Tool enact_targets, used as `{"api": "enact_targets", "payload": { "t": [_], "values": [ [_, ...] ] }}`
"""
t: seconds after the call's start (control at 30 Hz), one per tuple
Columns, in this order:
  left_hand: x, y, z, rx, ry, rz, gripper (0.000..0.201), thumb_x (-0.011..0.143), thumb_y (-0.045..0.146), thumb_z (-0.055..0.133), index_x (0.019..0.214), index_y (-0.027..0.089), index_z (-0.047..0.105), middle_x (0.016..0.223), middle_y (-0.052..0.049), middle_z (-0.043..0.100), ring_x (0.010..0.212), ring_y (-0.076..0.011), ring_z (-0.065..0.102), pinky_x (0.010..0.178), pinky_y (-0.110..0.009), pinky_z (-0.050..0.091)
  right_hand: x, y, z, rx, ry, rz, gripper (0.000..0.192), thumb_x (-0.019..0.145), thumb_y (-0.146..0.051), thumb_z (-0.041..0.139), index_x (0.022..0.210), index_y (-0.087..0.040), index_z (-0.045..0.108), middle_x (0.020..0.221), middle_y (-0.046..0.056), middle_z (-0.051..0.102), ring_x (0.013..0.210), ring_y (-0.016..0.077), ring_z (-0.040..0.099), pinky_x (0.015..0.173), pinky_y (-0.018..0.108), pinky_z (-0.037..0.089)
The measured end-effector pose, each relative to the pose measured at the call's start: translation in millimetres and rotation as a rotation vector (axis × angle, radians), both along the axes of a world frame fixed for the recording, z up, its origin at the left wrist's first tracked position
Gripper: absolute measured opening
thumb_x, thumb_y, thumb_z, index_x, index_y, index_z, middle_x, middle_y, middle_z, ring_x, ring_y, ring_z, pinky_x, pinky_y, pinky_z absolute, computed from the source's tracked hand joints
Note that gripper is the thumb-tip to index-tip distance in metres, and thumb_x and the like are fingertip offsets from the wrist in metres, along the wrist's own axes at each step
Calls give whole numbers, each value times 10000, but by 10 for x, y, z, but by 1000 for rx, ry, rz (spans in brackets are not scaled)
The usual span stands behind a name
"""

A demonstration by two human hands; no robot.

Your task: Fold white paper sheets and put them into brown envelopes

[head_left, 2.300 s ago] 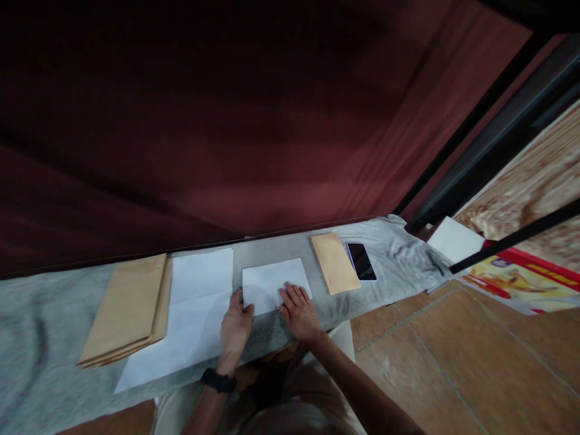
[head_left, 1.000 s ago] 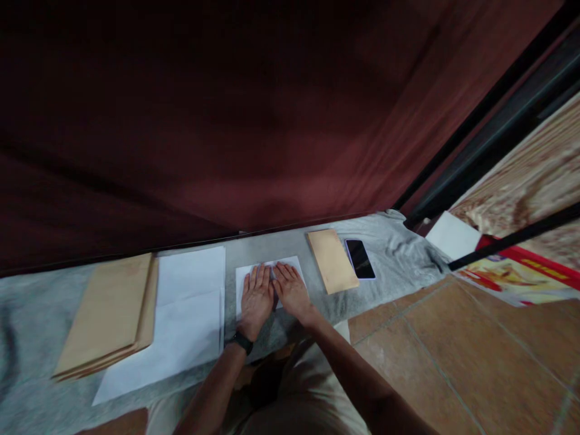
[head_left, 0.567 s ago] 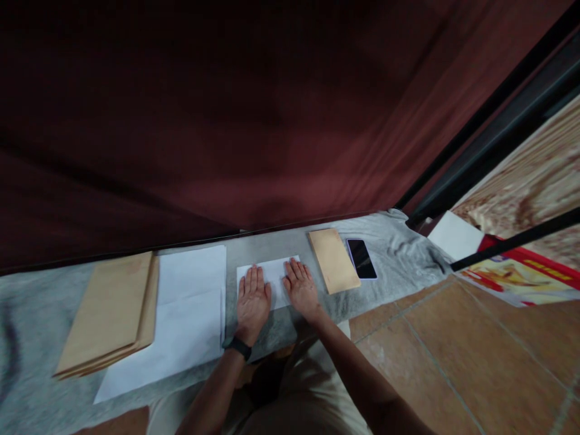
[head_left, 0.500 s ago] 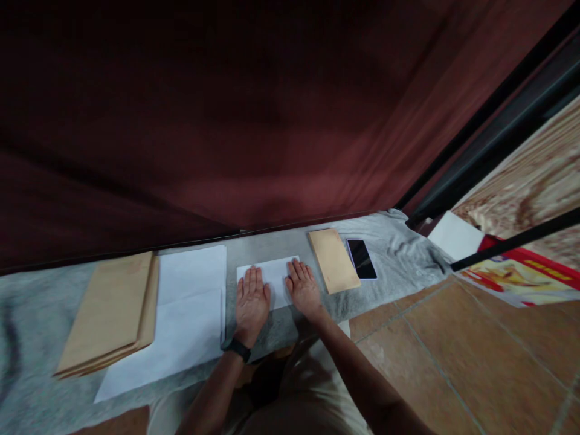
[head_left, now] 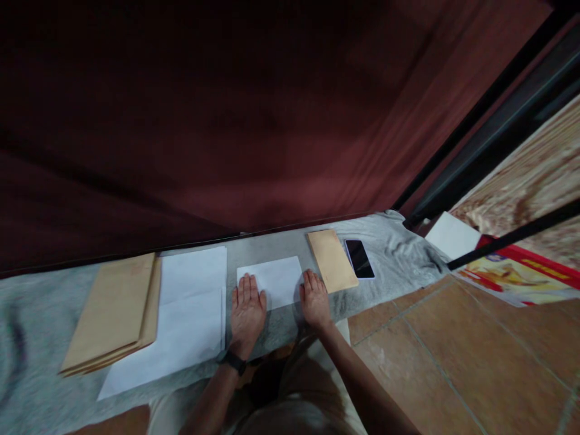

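Note:
A small white sheet of paper [head_left: 280, 279], perhaps folded, lies flat on the grey cloth [head_left: 267, 246] in front of me. My left hand [head_left: 247, 311] rests palm down over its left end, fingers stretched out. At its right edge lies my right hand [head_left: 314, 300], also flat, with fingers extended; whether it touches the paper I cannot tell. Just beyond the right fingertips is a single brown envelope [head_left: 334, 261]. Larger white sheets [head_left: 190, 320] lie to the left of my left hand.
A stack of brown envelopes [head_left: 113, 308] overlaps the white sheets at far left. A phone [head_left: 360, 260] lies right of the single envelope. A dark red curtain [head_left: 254, 151] hangs behind the cloth-covered surface. Black bars [head_left: 516, 235] and a colourful box [head_left: 521, 272] are at right.
My hands have moved apart and slightly toward me. The left slid to the paper's left end, and the right went from on the paper to its right edge, uncovering the middle.

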State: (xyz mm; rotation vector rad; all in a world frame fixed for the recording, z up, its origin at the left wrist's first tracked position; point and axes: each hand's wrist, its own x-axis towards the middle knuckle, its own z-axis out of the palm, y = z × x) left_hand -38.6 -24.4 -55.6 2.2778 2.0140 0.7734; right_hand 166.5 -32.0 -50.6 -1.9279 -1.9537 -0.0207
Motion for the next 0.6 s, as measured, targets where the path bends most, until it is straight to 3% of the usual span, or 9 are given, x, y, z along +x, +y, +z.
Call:
{"api": "enact_targets", "payload": {
  "t": [0.27,0.4,0.47,0.6],
  "values": [
    [9,6,-2,-10,55,17,627,1000,332,293,1529,1,342,1608,-239,339,1531,-314,263,1233,-548,251,-73,-11,281,-164,78,-131,301,974,-244,516,1231,-148,639,1077,150,672,1027,270,636,933,365,474],
    [-25,19,1,-24,48,10,617,1000,336,296,1503,-8,393,1587,-248,375,1524,-324,280,1232,-552,255,-38,79,321,-206,378,-163,158,894,-186,574,1015,-165,674,919,92,684,871,227,658,798,297,472],
    [-50,12,18,-25,21,-4,613,1006,350,297,1503,6,401,1578,-246,394,1523,-322,287,1225,-561,268,-9,106,331,-215,541,-148,82,855,-190,583,846,-183,664,751,31,648,720,194,630,673,263,446],
    [12,-109,141,12,-51,-97,607,1018,417,334,1549,123,358,1608,-182,381,1536,-286,263,1239,-556,246,9,98,416,-198,660,-92,209,855,-299,553,668,-214,588,567,-48,522,549,137,521,527,218,367]
  ]
}}
